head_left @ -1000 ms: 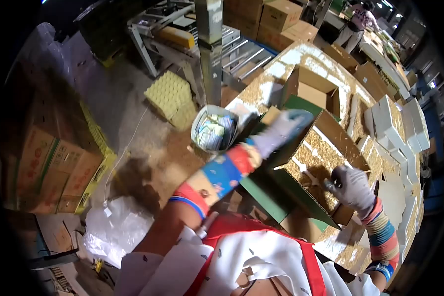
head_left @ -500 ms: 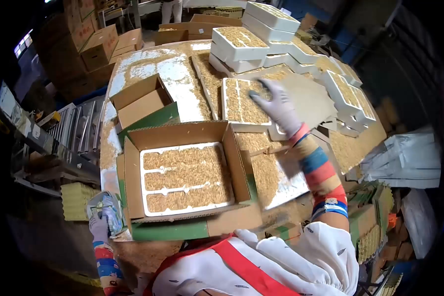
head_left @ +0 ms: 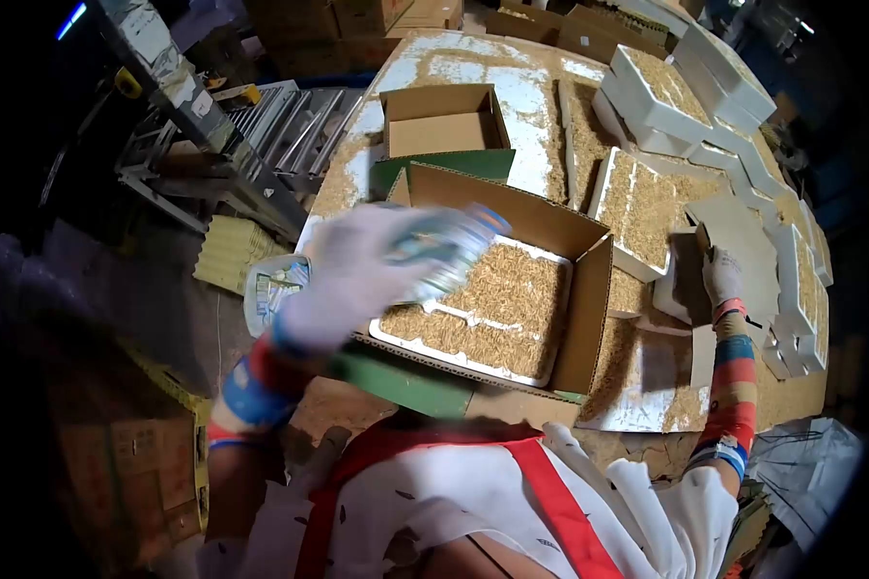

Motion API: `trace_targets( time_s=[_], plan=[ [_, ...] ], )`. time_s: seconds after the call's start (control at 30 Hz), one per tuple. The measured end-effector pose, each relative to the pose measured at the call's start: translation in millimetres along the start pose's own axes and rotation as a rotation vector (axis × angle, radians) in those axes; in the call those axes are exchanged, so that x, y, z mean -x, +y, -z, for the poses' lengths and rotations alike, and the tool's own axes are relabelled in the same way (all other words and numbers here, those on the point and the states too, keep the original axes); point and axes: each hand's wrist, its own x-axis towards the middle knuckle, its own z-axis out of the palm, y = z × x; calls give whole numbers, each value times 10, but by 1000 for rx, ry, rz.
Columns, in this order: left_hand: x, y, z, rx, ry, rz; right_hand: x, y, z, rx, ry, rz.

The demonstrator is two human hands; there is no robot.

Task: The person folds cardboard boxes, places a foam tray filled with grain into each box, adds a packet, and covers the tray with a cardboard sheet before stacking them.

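My left hand (head_left: 343,275), smeared by motion, is closed on a small printed packet (head_left: 454,246) with blue and white colours. It is above the left part of an open cardboard box (head_left: 507,207). Inside the box lies a white foam tray (head_left: 463,364) filled with brown, husk-like grains. My right hand (head_left: 722,278) is at the edge of a flat cardboard sheet (head_left: 743,236), fingers bent around that edge. Just left of it sits another grain-filled foam tray (head_left: 637,207). The packet's print is too blurred to read.
A tub of similar packets (head_left: 278,289) stands at the table's left edge. A smaller open box (head_left: 444,125) is behind the large one. Stacked foam trays (head_left: 657,101) line the back right. Left of the table is a roller conveyor (head_left: 299,125).
My left hand has come up from the tub to above the box, holding the packet. My right hand has moved from over the rear tray to the cardboard sheet. The view has turned left.
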Motion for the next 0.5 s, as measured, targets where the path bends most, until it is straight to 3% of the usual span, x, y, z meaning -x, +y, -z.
trace_targets(
  time_s=[0.03, 0.07, 0.17, 0.23, 0.3, 0.4, 0.43, 0.5],
  plan=[
    [-118, 1, -110, -316, -208, -170, -13, -100, 145, -8, 68, -24],
    [-173, -64, -268, -426, -265, -182, 14, -441, 529, -87, 106, -123],
    [-298, 24, -268, -602, -528, -66, 141, -1177, 1440, -309, 428, 75],
    [-292, 26, -213, -626, -451, -63, 318, -1756, 2047, -379, 526, 188],
    [-292, 7, -215, -586, -364, -4, 293, -1992, 2117, -233, 489, 303],
    [-179, -116, -123, -379, -37, -78, 178, -1700, 1451, 151, 78, 533],
    [-133, -6, 50, -275, -82, 13, 239, -1537, 1260, 173, 46, 626],
    [1, -224, 236, -50, 157, 18, 380, -1331, 1299, 130, -144, 710]
  ],
)
